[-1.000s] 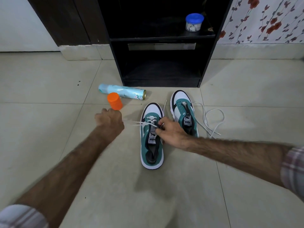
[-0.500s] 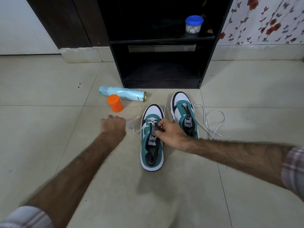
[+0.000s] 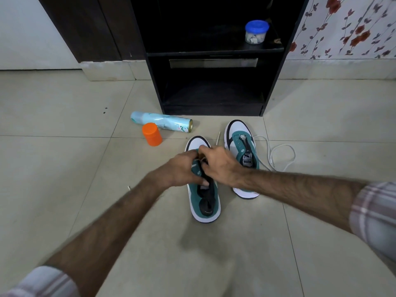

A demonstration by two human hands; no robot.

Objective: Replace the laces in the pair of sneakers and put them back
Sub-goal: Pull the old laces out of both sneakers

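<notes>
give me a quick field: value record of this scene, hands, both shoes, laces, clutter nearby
left hand: on near sneaker's lace area, fingers closed
right hand: same spot, opposite the left
near sneaker: on floor, toe toward cabinet, lacing in progress
far sneaker: beside it, tongue exposed
loose lace: looped on tile right of far sneaker
spray can: lying on its side
orange cap: upright by the can
blue-lidded jar: on cabinet shelf

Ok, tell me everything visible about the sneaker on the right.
The right sneaker is teal with a white toe, black trim, a white sole and a logo tag on its black tongue. It stands upright on the tiled floor, toe toward the black cabinet, its eyelets mostly empty. A loose white lace trails beside it. The right forearm crosses its heel.
</notes>
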